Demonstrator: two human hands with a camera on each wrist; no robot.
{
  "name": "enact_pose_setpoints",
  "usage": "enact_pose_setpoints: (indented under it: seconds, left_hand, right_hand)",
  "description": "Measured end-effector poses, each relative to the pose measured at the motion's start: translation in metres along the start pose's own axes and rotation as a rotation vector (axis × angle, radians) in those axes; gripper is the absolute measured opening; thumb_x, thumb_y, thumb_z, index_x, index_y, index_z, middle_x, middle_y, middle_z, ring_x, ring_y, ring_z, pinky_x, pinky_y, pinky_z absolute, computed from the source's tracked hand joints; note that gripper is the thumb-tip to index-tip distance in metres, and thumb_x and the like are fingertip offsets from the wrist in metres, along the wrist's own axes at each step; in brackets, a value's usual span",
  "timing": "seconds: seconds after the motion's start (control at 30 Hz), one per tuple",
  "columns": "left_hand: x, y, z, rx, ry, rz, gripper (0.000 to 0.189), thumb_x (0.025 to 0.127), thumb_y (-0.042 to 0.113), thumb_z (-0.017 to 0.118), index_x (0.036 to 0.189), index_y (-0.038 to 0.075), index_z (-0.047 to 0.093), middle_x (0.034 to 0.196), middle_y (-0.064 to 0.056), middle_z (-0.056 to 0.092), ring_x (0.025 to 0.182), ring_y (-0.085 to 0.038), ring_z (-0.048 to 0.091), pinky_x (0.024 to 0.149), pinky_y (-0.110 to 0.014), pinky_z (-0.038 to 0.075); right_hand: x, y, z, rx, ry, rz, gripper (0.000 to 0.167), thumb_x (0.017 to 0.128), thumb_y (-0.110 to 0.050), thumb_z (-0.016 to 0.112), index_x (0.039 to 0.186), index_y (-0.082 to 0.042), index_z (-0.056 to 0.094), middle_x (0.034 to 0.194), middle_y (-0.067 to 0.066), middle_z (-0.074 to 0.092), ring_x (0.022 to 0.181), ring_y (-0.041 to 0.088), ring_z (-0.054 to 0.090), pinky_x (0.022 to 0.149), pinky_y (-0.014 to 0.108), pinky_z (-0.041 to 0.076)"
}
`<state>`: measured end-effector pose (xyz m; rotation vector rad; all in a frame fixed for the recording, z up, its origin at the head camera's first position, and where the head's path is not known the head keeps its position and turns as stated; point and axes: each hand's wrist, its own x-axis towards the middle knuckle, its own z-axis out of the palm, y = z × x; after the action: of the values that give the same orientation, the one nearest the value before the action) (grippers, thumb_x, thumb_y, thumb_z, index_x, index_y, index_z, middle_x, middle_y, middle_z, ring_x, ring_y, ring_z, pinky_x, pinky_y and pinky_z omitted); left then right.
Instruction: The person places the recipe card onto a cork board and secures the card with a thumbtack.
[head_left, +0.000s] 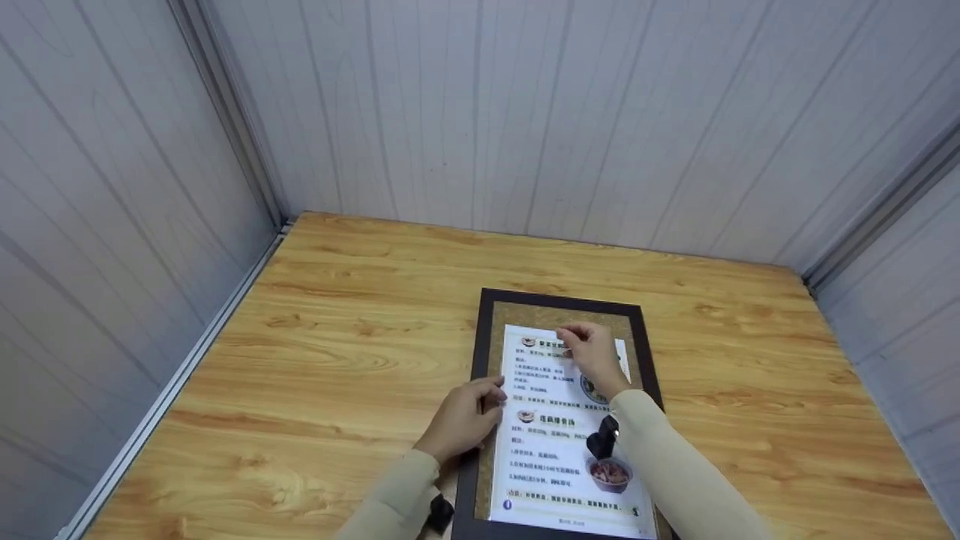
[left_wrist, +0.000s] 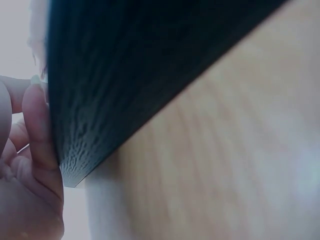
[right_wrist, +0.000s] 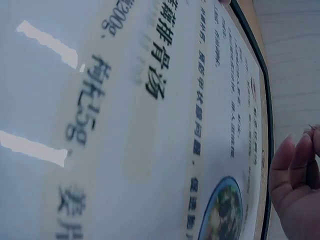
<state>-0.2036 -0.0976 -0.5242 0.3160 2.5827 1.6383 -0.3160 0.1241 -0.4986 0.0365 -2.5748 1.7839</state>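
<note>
A printed recipe sheet with a glossy surface lies on a brown board with a black frame. My right hand is over the sheet's upper part, thumb and fingertips together. In the right wrist view, a tiny thin pin pokes out from between these fingertips; most of it is hidden. My left hand rests across the frame's left side, its loosely bent fingers at the sheet's left edge. In the left wrist view, a finger lies beside the dark frame side; what the other fingers touch is hidden.
The framed board lies on a wood-grain table. Pale panel walls stand behind and on both sides, with metal strips in the corners. Dark wrist camera mounts sit on both sleeves.
</note>
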Motion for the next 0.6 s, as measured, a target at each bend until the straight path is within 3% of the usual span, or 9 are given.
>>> enact_pose_setpoints:
  seconds: [0.17, 0.27, 0.33, 0.47, 0.6]
  left_hand:
    - [0.0, 0.0, -0.001, 0.004, 0.001, -0.021, 0.014, 0.093, 0.007, 0.062, 0.103, 0.008, 0.072, 0.142, -0.008, 0.054, 0.125, -0.027, 0.052, 0.058, -0.027, 0.056]
    - [0.001, 0.0, -0.001, 0.022, 0.009, -0.022, 0.015, 0.093, 0.007, 0.063, 0.104, 0.008, 0.073, 0.142, -0.007, 0.055, 0.126, -0.026, 0.052, 0.067, -0.029, 0.057]
    - [0.002, 0.0, -0.001, 0.033, 0.015, -0.01, 0.016, 0.093, 0.007, 0.063, 0.105, 0.009, 0.073, 0.141, -0.008, 0.056, 0.127, -0.027, 0.052, 0.079, -0.034, 0.056]
    - [0.003, -0.001, 0.0, 0.041, 0.021, 0.006, 0.017, 0.093, 0.007, 0.062, 0.106, 0.008, 0.074, 0.139, -0.008, 0.057, 0.13, -0.028, 0.05, 0.103, -0.041, 0.044]
    - [0.003, -0.002, -0.002, 0.025, 0.023, 0.003, 0.018, 0.094, 0.006, 0.061, 0.107, 0.007, 0.073, 0.138, -0.008, 0.058, 0.13, -0.027, 0.05, 0.104, -0.041, 0.043]
  right_hand:
    - [0.002, -0.002, 0.019, -0.038, -0.024, -0.017, 0.012, 0.094, -0.005, 0.067, 0.099, 0.004, 0.072, 0.084, 0.008, 0.067, 0.074, 0.017, 0.061, 0.064, 0.027, 0.053]
    - [0.005, -0.004, 0.028, -0.094, -0.044, -0.039, 0.011, 0.095, -0.007, 0.067, 0.095, 0.002, 0.073, 0.079, 0.006, 0.065, 0.068, 0.014, 0.057, 0.06, 0.024, 0.047]
    - [0.007, -0.004, 0.033, -0.13, -0.057, -0.057, 0.011, 0.094, -0.008, 0.067, 0.093, 0.001, 0.073, 0.078, 0.006, 0.065, 0.067, 0.014, 0.056, 0.06, 0.024, 0.046]
    - [0.012, -0.002, 0.042, -0.188, -0.079, -0.069, 0.01, 0.094, -0.009, 0.067, 0.092, -0.002, 0.074, 0.079, 0.004, 0.066, 0.069, 0.014, 0.057, 0.063, 0.025, 0.047]
    - [0.014, -0.002, 0.048, -0.208, -0.094, -0.077, 0.009, 0.094, -0.007, 0.067, 0.09, -0.004, 0.074, 0.081, 0.002, 0.067, 0.074, 0.015, 0.058, 0.069, 0.028, 0.047]
